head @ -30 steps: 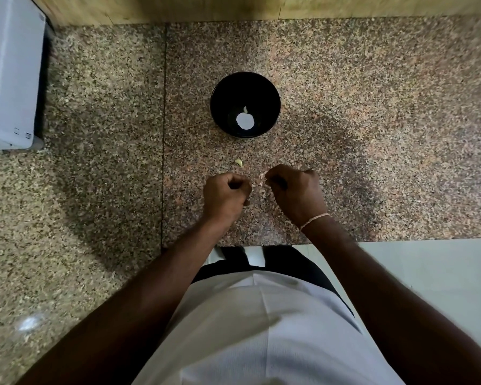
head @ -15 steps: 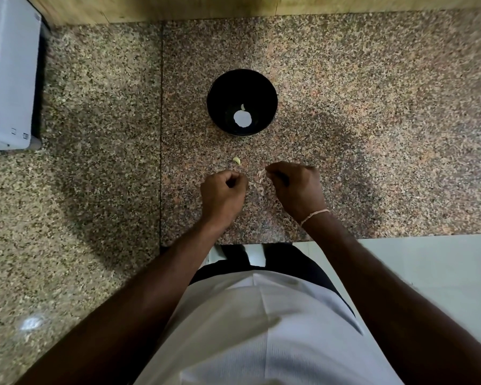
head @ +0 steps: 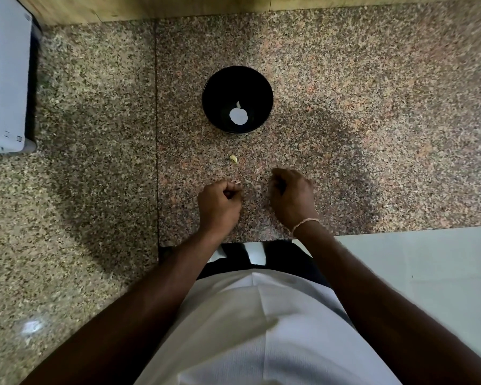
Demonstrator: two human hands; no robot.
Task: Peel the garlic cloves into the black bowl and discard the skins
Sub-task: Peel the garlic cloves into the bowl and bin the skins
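left hand (head: 219, 202) curled, right hand (head: 292, 197) curled

The room is dim and warm-toned, lit from overhead behind the person, whose broad soft shadow spreads over the speckled desk (head: 345, 107) toward twelve o'clock. A bright glare spot sits at seven o'clock, another reflection inside the black bowl (head: 237, 100). The corners bow and smear; the right hand (head: 292, 197) is slightly motion-blurred.
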